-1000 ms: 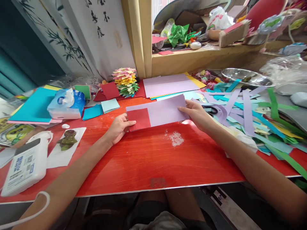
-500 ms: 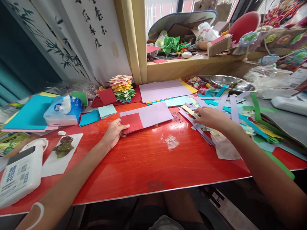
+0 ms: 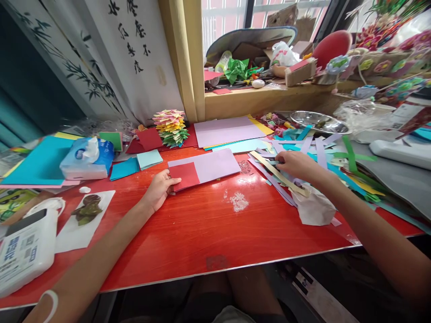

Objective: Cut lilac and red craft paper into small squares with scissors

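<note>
Ctr of table (image 3: 175, 242): paper square (image 3: 184, 176) on L end of paper rectangle (image 3: 218, 164), L hand (image 3: 160, 188) at same end. Behind: sheet stack (image 3: 229, 131), then window ledge (image 3: 232, 103). L of stack: folded-paper tower (image 3: 171, 128). Further L: two paper piles (image 3: 124, 168) side by side, then tissue pack (image 3: 85, 166) at R edge of large sheets (image 3: 37, 157). To R: paper-strip heap (image 3: 321, 154) w/ R hand (image 3: 298, 165) at L part, metal dish (image 3: 306, 117) behind, tissue (image 3: 314, 208) in front.

A red table (image 3: 168, 242) carries blue squares (image 3: 124, 169), a white device (image 3: 30, 246) and paper strips (image 3: 321, 152)
</note>
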Available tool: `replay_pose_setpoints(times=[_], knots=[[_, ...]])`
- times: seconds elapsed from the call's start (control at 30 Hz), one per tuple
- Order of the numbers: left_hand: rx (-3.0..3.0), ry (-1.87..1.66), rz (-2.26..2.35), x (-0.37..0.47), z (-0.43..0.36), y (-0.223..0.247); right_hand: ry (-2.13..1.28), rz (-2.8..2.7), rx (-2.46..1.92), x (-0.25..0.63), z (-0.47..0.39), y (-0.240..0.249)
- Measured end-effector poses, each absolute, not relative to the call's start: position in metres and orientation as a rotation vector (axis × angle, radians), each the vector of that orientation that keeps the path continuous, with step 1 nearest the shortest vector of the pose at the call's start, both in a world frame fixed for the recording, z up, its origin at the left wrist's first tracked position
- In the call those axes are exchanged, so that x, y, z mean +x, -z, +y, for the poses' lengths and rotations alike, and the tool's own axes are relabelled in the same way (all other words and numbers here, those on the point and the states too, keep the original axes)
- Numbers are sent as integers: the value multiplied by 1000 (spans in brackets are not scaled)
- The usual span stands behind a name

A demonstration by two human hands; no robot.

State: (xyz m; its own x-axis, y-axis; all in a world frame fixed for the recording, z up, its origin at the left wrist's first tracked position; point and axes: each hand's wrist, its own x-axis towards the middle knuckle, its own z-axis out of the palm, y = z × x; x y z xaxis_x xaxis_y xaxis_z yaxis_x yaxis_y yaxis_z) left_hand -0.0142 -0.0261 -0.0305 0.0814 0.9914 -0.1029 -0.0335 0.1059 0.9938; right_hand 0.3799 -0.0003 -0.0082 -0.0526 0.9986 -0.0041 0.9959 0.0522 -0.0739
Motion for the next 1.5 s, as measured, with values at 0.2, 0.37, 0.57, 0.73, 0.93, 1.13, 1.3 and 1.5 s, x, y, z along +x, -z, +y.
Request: replay_pose_setpoints(times=[0.2,0.37,0.57,0.73,0.93,1.13,1.3,1.5], knots=[[1151,-1078,1190,-15,-25,32,-185,-2288,-2248,371,2,5],[1154,-1087,1174,-15,-25,33,115,-2299,-2323,356,-2,5],[1143,-1069,1145,-15,-26,30,609,-2424,-2084,354,-13,-7],[1136,-1072,1153,-14,-26,30,1189,-2481,-1744,370,-16,-23],[1144,-1069,1130,-15,-24,33,1423,-2314,-1737,390,-14,-31],[1132,-1079,1144,-14,-25,32,1294,-2348,-1864,409,-12,-34],[1136,-1115,1159,-11,-29,29,773,-1906,-1915,401,-15,-39],[1143,-1172,1177,-8,-31,27,-552,-1592,-1454,347,-30,-37]])
